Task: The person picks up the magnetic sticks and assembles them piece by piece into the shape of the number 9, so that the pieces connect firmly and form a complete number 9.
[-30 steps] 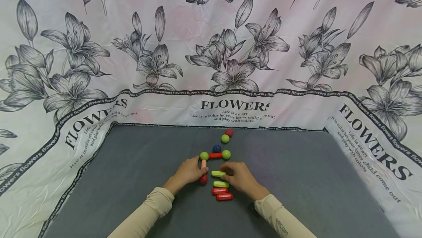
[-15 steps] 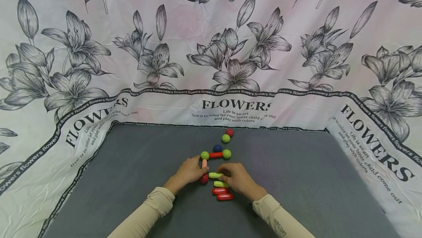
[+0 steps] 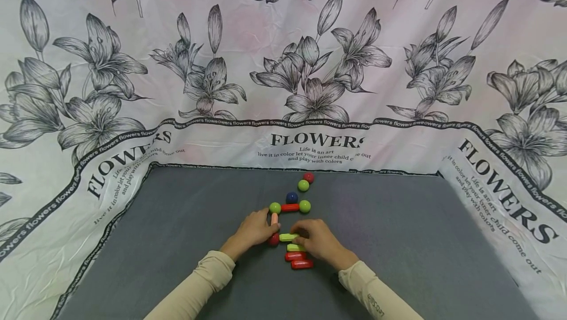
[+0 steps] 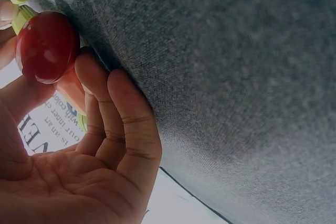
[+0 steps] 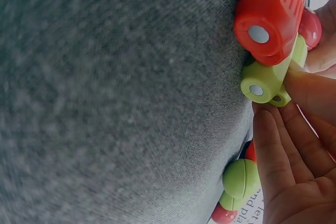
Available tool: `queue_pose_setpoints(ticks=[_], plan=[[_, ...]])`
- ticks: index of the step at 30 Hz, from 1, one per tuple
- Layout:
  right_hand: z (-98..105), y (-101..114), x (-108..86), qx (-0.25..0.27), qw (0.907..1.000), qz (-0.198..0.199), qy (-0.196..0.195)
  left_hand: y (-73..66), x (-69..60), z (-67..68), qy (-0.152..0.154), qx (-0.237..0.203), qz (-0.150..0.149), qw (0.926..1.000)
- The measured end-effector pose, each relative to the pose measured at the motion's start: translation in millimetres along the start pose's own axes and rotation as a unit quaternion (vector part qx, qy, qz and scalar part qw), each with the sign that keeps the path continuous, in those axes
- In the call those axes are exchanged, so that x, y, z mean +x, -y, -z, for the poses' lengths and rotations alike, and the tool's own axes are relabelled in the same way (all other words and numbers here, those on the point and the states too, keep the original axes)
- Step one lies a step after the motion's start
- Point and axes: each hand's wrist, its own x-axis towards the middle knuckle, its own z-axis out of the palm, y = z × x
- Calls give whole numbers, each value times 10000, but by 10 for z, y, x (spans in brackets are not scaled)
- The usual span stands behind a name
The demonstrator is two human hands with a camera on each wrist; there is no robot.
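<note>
My left hand (image 3: pixel 253 229) holds a salmon-orange rod (image 3: pixel 274 218), its fingers on the left and thumb near the lower end. A red ball (image 3: pixel 274 239) sits at that end, and a green ball (image 3: pixel 275 208) at the upper end. My right hand (image 3: pixel 322 241) pinches a yellow-green rod (image 3: pixel 287 237) between thumb and fingers; its left end meets the red ball, as the left wrist view also shows for the ball (image 4: pixel 50 48). Just below lies another yellow-green rod (image 3: pixel 295 247), whose metal-dotted end (image 5: pixel 257 90) faces the right wrist camera.
From the upper green ball a red rod (image 3: pixel 290 207) runs right to another green ball (image 3: pixel 304 206). Behind it sits a blue ball (image 3: pixel 292 197). Farther back are a green ball (image 3: pixel 303 185) and a red ball (image 3: pixel 308 177). Two red rods (image 3: pixel 302 264) lie nearest on the grey tabletop (image 3: pixel 398 241).
My right hand has shifted the yellow-green rod left and slightly toward me, until its end meets the red ball. My left hand has stayed in place on the salmon-orange rod.
</note>
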Motion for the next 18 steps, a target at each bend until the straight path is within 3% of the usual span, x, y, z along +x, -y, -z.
queue_pose_setpoints(ticks=[18], plan=[[-8,23,-26,-34,9999,-106,89,-12,3,9,80,-49,43,9999]])
